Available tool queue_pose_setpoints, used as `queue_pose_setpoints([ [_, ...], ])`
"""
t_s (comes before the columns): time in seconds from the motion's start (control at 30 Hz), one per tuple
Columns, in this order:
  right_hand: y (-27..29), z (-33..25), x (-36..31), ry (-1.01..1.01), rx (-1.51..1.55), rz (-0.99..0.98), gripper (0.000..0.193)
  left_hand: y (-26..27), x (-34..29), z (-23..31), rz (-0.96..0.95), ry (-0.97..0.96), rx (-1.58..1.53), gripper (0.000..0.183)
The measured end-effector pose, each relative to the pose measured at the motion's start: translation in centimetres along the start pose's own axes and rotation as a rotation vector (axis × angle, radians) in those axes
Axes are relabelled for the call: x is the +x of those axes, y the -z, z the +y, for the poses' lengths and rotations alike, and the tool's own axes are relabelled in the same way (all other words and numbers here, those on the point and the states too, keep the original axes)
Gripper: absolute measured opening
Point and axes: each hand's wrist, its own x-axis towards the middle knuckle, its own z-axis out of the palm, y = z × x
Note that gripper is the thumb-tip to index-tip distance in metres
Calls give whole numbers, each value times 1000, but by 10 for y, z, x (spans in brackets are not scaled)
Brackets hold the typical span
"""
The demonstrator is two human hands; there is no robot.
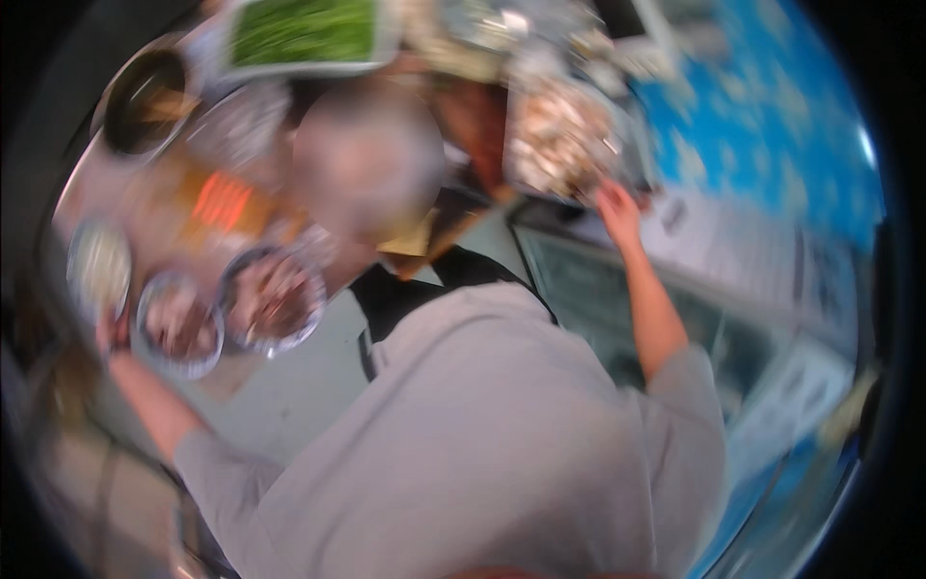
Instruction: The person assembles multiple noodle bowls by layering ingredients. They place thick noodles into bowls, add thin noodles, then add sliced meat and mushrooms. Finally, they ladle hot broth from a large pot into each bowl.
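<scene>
My left hand (pixel 112 330) is at the near rim of an oval bowl of white food (pixel 100 265), on the left side of the table; its fingers are smeared by motion. My right arm stretches forward to the right, and my right hand (pixel 618 206) pinches the near right corner of a clear tray (pixel 514 159). Pale and brownish food pieces (pixel 564 140), too blurred to name, fill that tray. Beside my left hand stand a smaller bowl of pinkish meat pieces (pixel 179 323) and a larger bowl of similar pieces (pixel 275 297).
A white tray of green vegetables (pixel 304 31) stands at the far side, with a dark round pan (pixel 147 101) left of it. An orange-marked packet (pixel 224 200) lies on the table (pixel 145 217). A glass-fronted cabinet (pixel 617 289) stands at right, below a blue patterned surface (pixel 762 106).
</scene>
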Motion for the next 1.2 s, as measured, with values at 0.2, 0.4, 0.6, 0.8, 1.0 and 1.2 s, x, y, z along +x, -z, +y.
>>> queue_pose_setpoints([
  [0.2,66,53,16,-177,-150,197,70,-42,-19,21,191,-97,-69,57],
  [0.4,50,46,57,173,-291,-114,99,-83,-113,24,128,-235,-245,71],
  [0.6,43,57,89,348,-470,-160,115,-142,-267,-37,13,-343,-320,71],
  [0.8,28,74,108,479,-312,-41,99,-261,-412,-205,-83,-315,-356,72],
  [1.0,21,75,122,630,-329,80,83,-423,-499,-377,-101,-342,-223,66],
  [1.2,27,74,145,571,166,-45,64,-530,-506,-468,-166,-224,-116,55],
])
